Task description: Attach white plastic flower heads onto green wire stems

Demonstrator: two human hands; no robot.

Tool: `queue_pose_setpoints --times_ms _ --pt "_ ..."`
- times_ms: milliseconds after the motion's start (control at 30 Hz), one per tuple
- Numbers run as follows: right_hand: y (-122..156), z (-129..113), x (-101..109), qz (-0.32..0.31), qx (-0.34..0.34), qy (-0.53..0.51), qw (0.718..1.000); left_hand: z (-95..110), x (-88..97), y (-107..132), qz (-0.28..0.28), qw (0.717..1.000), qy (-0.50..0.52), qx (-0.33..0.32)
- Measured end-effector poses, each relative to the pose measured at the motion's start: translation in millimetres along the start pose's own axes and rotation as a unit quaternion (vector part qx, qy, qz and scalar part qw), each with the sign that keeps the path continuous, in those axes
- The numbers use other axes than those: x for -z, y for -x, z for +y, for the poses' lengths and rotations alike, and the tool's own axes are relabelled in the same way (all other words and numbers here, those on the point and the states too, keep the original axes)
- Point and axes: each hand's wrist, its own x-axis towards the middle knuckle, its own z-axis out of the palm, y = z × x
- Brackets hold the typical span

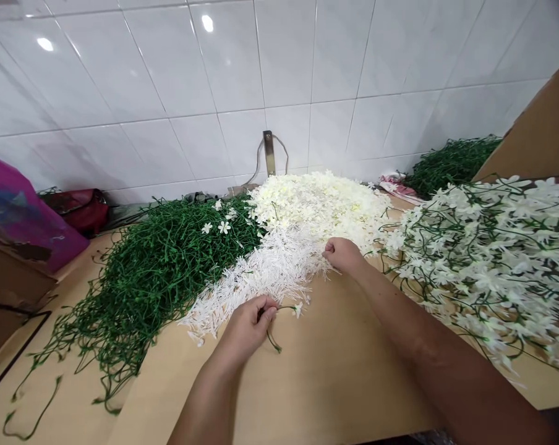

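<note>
My left hand (251,321) is closed on a thin green plastic stem (274,341). One end of that stem points right and carries a small white flower piece (298,309); the other end hangs below my fingers. My right hand (343,254) is pinched at the right edge of a heap of white stamen pieces (279,262); what its fingertips hold, if anything, is too small to make out. Just behind that hand lies a mound of cream-white petals (326,201). To the left of the white heap spreads a big tangle of green stems (182,253).
Assembled white flowers (488,253) on green stems are piled at the right. Behind them are more green stems (453,161) and a cardboard sheet (530,123). A purple bag (24,210) and a red bag (82,210) stand at the left. The tiled wall (289,62) closes the back.
</note>
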Motion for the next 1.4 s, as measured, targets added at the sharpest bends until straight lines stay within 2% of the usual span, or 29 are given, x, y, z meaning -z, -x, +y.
queue_pose_setpoints --times_ms 233,433,667,800,1000,1167,1300,1400 --pt "6.0 10.1 13.3 0.017 0.008 -0.160 0.987 1.9 0.6 0.9 0.001 1.000 -0.009 0.003" --pt "6.6 9.0 18.2 0.010 -0.052 -0.320 0.946 1.4 -0.1 0.3 0.001 1.000 -0.021 0.005" --pt "21.6 -4.8 21.5 -0.071 -0.029 -0.400 0.913 2.4 0.7 0.9 0.017 0.999 -0.040 -0.008" --pt "25.4 -5.9 17.7 -0.073 -0.008 -0.400 0.914 3.5 3.5 -0.4 0.046 0.994 -0.089 -0.033" --pt "31.1 5.5 14.2 -0.028 0.022 -0.336 0.941 2.6 2.7 -0.7 0.058 0.990 -0.120 -0.038" --pt "41.6 2.4 -2.6 -0.016 0.042 -0.245 0.969 5.1 1.8 0.7 0.035 0.993 -0.110 -0.027" --pt "44.4 -5.6 -15.9 0.013 0.056 -0.189 0.980 3.5 1.9 0.7 0.057 0.994 -0.087 -0.027" --pt "42.7 -6.2 -14.8 0.026 0.056 -0.185 0.981 1.8 2.5 0.7 0.073 0.995 -0.067 -0.023"
